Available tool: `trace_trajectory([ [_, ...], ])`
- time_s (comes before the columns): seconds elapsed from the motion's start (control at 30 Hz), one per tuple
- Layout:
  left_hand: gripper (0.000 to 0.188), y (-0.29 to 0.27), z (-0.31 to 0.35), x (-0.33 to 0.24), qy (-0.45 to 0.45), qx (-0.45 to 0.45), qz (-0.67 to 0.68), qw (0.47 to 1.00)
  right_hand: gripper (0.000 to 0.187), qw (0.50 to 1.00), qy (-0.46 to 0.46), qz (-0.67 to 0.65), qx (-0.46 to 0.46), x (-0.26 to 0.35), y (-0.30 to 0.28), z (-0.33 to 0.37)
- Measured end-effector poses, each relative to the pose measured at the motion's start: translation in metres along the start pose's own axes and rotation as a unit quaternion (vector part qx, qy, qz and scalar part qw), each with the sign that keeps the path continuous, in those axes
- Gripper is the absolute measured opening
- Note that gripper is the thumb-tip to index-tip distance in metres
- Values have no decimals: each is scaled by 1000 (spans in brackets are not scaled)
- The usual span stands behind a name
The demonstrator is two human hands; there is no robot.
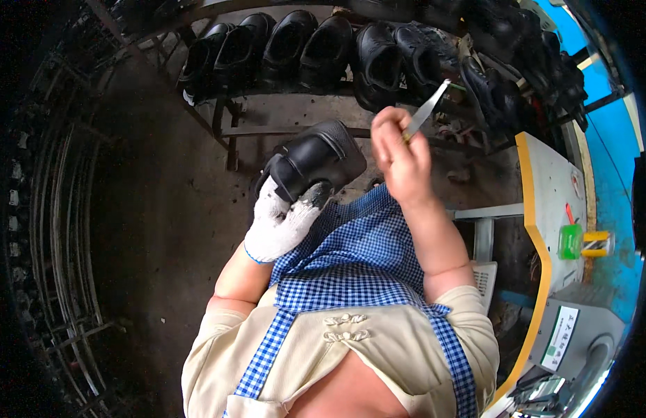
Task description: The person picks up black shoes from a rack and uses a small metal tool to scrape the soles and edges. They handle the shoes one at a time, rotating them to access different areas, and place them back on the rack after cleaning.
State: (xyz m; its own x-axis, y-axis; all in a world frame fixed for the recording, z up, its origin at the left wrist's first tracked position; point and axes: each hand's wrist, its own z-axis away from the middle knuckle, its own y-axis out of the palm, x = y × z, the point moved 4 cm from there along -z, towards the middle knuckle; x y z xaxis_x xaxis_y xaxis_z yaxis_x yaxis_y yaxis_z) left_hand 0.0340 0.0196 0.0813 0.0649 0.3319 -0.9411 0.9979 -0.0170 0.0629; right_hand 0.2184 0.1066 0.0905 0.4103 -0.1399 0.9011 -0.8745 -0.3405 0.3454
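Note:
My left hand [279, 221], in a white knit glove with dark-stained fingertips, is closed around a black leather shoe [316, 157]. The shoe is held in front of my apron, its far end pointing up and to the right. Right of it, my bare right hand [401, 150] is raised, fingers curled round a slim metal knife [429, 110]. Its silvery blade points up and right, apart from the shoe; a bit of yellow shows in the grip. The fingers are slightly blurred.
Ahead, a metal rack [267, 131] carries a row of black shoes [288, 45]. At the right stands a white table with a yellow edge [535, 209], bearing a green container [570, 242] and a grey machine [580, 327]. Metal racking [65, 244] lines the left.

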Motion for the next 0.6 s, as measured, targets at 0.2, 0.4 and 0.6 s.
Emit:
trace_trajectory([
  [0.2, 32, 8, -3, -11, 84, 45, -82, 992, 38, 980, 36, 172, 97, -3, -8, 20],
  [0.4, 36, 36, 7, -3, 223, 199, -433, 850, 70, 959, 262, 24, 106, -44, -38, 52],
  [0.6, 39, 12, -8, -29, 154, 310, -315, 883, 71, 985, 166, 21, -27, -53, -33, 60],
])
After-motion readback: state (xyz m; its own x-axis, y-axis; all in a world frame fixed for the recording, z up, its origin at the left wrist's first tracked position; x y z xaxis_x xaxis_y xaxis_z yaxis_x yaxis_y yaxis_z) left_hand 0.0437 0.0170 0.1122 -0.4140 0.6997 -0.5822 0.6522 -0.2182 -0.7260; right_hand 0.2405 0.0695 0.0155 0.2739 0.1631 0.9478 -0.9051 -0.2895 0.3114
